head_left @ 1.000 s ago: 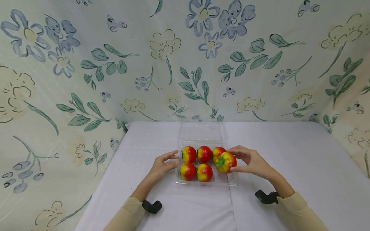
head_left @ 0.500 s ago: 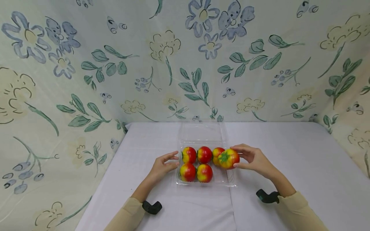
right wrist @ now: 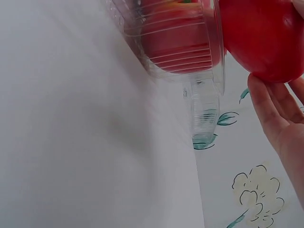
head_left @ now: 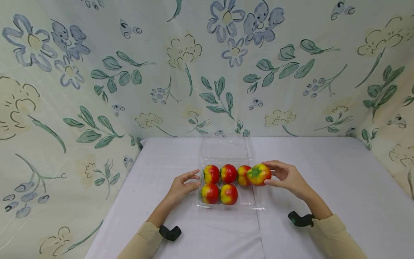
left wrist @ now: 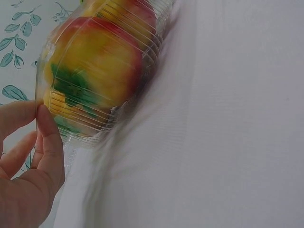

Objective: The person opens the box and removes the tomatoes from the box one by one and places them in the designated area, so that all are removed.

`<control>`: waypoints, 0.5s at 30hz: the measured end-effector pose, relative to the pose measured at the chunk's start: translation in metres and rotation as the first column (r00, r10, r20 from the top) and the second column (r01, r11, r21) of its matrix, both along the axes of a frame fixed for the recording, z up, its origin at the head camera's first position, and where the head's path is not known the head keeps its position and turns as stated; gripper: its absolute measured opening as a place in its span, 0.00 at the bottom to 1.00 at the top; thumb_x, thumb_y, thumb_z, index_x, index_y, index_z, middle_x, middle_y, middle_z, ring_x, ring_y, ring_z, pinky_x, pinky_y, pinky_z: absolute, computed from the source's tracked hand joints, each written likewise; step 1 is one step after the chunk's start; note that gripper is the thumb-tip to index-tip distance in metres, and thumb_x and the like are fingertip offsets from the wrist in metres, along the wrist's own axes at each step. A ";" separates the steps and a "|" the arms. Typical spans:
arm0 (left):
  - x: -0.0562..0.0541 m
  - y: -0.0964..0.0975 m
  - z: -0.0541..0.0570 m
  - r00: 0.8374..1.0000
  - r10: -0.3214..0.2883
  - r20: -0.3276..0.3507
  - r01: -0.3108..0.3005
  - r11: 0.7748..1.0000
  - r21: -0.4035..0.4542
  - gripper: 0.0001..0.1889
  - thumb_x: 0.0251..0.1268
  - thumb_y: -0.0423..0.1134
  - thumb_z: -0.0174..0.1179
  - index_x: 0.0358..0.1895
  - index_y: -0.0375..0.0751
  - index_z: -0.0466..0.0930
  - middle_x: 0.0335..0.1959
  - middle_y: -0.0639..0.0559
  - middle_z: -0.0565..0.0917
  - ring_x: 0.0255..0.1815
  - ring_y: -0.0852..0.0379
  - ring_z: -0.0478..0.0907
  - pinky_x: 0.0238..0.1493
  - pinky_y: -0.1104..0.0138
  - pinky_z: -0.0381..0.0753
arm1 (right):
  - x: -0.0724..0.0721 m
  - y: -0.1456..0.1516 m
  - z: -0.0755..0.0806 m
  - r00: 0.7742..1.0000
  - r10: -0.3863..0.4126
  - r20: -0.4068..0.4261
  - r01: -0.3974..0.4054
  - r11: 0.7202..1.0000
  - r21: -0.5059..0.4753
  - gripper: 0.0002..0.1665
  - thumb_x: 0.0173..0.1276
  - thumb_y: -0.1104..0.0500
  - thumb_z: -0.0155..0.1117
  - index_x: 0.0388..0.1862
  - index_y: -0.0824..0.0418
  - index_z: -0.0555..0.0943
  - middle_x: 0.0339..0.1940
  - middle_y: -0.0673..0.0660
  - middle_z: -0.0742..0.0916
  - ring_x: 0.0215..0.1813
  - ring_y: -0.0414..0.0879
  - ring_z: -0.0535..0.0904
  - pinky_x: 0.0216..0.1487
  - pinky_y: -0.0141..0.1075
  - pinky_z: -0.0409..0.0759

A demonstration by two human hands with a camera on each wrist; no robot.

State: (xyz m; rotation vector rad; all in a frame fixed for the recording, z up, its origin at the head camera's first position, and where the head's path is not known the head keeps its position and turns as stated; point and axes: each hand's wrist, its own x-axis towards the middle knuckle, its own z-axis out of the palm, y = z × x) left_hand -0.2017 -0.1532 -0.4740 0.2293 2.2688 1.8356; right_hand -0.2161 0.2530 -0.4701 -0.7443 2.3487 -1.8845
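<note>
The held fruit [head_left: 258,175] has moved to the right and a little farther back since the earlier frame, travelling with the right hand [head_left: 289,178]; the left hand [head_left: 181,187] sits where it was. The step in hand looks like shifting one fruit at the right edge of the clear box [head_left: 247,198]; its drift away from the bare front-right space suggests removal, though these pictures cannot settle that. The right wrist view shows it raised beside the box's rim, and from the head view it partly covers the back-right fruit [head_left: 242,175]. Whether the two touch, I cannot tell.

The next move probably calls for a steady grip and enough height to clear the rim and that neighbour before the fruit is lowered. Five fruits lie in the box, three behind and two in front, with its lid [head_left: 227,148] folded back on the table [head_left: 326,176].

The right hand reaches in from the side, thumb nearer the person and fingers beyond, opened only as wide as the fruit it grips, green top turned away from the palm. The left hand meets the box's left edge with thumb and finger parted; whether it pinches the rim or merely touches it is unclear.
</note>
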 end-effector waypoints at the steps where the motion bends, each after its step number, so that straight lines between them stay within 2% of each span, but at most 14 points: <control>1: 0.000 0.000 0.000 1.000 -0.001 -0.001 0.001 1.000 0.001 0.27 0.68 0.33 0.63 0.69 0.32 0.70 0.55 0.34 0.79 0.44 0.36 0.82 0.52 0.63 0.82 | 0.000 0.001 0.000 1.000 -0.010 0.005 0.010 1.000 0.005 0.32 0.60 0.71 0.73 0.64 0.73 0.74 0.60 0.64 0.79 0.60 0.39 0.77 0.59 0.29 0.77; 8: 0.000 -0.001 0.001 1.000 -0.003 0.008 0.003 1.000 0.001 0.28 0.69 0.33 0.63 0.70 0.33 0.70 0.55 0.35 0.79 0.44 0.32 0.81 0.52 0.64 0.82 | -0.003 0.008 -0.002 0.996 -0.076 0.040 0.076 0.997 0.006 0.32 0.60 0.70 0.73 0.63 0.71 0.75 0.60 0.58 0.80 0.58 0.38 0.78 0.57 0.29 0.77; 15: 0.000 0.000 0.001 1.000 0.002 0.007 -0.002 1.000 0.004 0.27 0.68 0.33 0.63 0.70 0.34 0.71 0.55 0.35 0.80 0.43 0.36 0.82 0.52 0.64 0.82 | -0.006 0.014 -0.004 0.993 -0.115 0.035 0.115 0.993 0.019 0.32 0.62 0.66 0.73 0.64 0.71 0.74 0.60 0.54 0.80 0.58 0.37 0.78 0.56 0.27 0.77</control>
